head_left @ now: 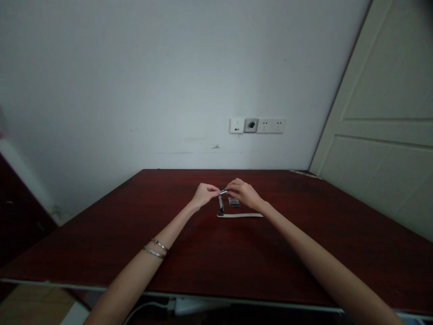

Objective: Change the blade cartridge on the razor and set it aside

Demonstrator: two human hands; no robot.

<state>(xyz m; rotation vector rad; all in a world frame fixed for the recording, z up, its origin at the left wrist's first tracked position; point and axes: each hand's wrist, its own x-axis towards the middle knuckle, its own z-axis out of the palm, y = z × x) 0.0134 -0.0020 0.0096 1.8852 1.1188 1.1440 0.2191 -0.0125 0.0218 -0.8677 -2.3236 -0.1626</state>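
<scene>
Both my hands meet over the middle of a dark red wooden table [237,253]. My left hand [204,195] and my right hand [241,192] are closed in a pinch on the two ends of a small thin teal-tipped object [223,192], too small to name. Just below it a short dark stick-like piece [221,203] lies on the table. A small dark patterned rectangle [233,201] lies under my right hand. A long pale flat strip [241,215] lies in front of both hands. Two bracelets [156,248] sit on my left forearm.
A white wall rises behind the table, with a row of sockets and a switch [257,125]. A pale panelled door [382,135] stands at the right. A dark cabinet [16,216] is at the left. White cable and a plug strip [189,306] hang under the table's front edge.
</scene>
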